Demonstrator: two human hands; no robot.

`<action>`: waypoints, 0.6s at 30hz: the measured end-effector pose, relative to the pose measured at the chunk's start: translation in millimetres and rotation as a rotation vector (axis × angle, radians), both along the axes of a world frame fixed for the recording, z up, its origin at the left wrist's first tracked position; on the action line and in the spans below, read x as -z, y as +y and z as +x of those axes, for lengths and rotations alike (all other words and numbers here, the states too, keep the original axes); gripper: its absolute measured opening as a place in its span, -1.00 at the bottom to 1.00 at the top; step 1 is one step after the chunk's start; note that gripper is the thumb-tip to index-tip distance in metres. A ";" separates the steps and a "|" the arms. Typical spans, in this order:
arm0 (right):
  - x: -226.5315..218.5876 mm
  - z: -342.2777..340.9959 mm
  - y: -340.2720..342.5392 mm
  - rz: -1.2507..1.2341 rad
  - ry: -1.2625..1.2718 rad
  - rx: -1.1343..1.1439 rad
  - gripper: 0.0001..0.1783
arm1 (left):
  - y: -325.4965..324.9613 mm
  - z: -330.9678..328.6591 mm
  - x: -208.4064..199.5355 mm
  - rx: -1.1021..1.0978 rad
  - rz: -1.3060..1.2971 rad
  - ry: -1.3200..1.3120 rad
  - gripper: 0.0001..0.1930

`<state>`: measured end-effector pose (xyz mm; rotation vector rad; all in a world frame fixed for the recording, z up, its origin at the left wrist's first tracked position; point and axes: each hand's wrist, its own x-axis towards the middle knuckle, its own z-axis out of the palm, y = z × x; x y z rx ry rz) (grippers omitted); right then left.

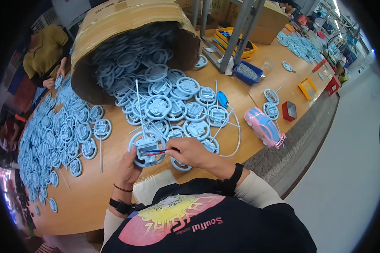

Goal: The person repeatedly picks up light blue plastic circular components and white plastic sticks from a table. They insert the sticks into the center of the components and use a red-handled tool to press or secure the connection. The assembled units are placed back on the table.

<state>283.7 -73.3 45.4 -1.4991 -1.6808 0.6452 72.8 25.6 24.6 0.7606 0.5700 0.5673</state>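
Observation:
My left hand (128, 168) grips the left rim of a light blue toy steering wheel (146, 142), whose open back with a square recess faces up. A long whitish rod or cable (138, 101) reaches away from its top. Red and blue wires (155, 152) lie across the recess. At the wheel's right side, the fingers of my right hand (189, 152) are pinched together on those wires. Loose steering wheels (158, 107) are heaped just beyond both hands. Beneath the wheel, a pale sheet (154, 184) lies at the table's near edge.
A tipped cardboard box (135, 14) spills wheels onto the wooden table (84, 202); another heap (50, 139) covers the left. To the right are a pink toy car (264, 126), a red box (289, 111) and a blue tray of small parts (248, 71). A co-worker (46, 50) handles a wheel at far left.

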 end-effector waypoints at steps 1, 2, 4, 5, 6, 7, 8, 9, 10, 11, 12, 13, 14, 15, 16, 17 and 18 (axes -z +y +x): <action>4.8 -1.8 -1.0 0.001 0.002 0.005 -0.84 | -3.8 3.9 2.9 -0.016 -0.061 -0.055 -0.56; 7.9 -3.6 -1.2 0.003 0.004 0.007 -0.84 | -6.1 5.6 6.8 -0.033 -0.123 -0.109 -0.54; 10.3 -4.7 -0.2 -0.009 -0.009 0.007 -0.83 | -5.2 2.3 19.8 -0.011 -0.134 -0.160 -0.51; 11.5 -5.2 -0.4 -0.017 -0.016 0.008 -0.83 | -4.4 0.1 25.3 -0.018 -0.142 -0.161 -0.51; 12.9 -7.0 -0.5 -0.026 -0.023 0.005 -0.83 | -5.4 -1.3 28.5 -0.025 -0.150 -0.163 -0.52; 13.7 -9.3 0.7 -0.032 -0.031 -0.001 -0.83 | -7.4 -2.6 28.2 -0.034 -0.169 -0.142 -0.52; 14.6 -11.0 1.3 -0.039 -0.038 -0.006 -0.83 | -9.9 -4.2 27.2 -0.044 -0.187 -0.122 -0.53; 17.2 -12.0 1.2 -0.062 -0.051 -0.017 -0.83 | -12.5 -6.3 27.0 -0.055 -0.204 -0.102 -0.54; 22.3 -15.0 2.2 -0.082 -0.060 -0.035 -0.83 | -13.1 -13.5 31.3 -0.040 -0.190 -0.026 -0.55; 27.0 -16.5 3.8 -0.099 -0.070 -0.049 -0.83 | -9.0 -22.4 39.4 -0.022 -0.174 0.049 -0.57; 33.6 -17.4 4.4 -0.101 -0.094 -0.059 -0.83 | -4.2 -32.8 46.9 -0.005 -0.158 0.124 -0.58; 42.4 -17.4 5.2 -0.101 -0.122 -0.074 -0.82 | 1.7 -46.3 53.8 -0.056 -0.087 0.212 -0.62; 46.5 -16.5 7.7 -0.099 -0.144 -0.092 -0.82 | 15.8 -68.0 62.6 -0.104 -0.006 0.241 -0.63; 47.4 -13.3 9.3 -0.136 -0.089 -0.050 -0.80 | 32.9 -92.8 66.7 -0.162 0.083 0.271 -0.63; 46.9 -5.7 8.1 -0.173 -0.036 -0.009 -0.79 | 48.2 -108.7 56.2 -0.315 0.069 0.191 -0.63; 45.1 0.4 8.6 -0.209 0.017 0.021 -0.77 | 62.5 -125.0 42.9 -0.476 0.057 0.107 -0.62; 41.0 8.2 8.8 -0.225 0.059 0.071 -0.77 | 86.0 -140.3 37.3 -0.622 0.092 0.003 -0.60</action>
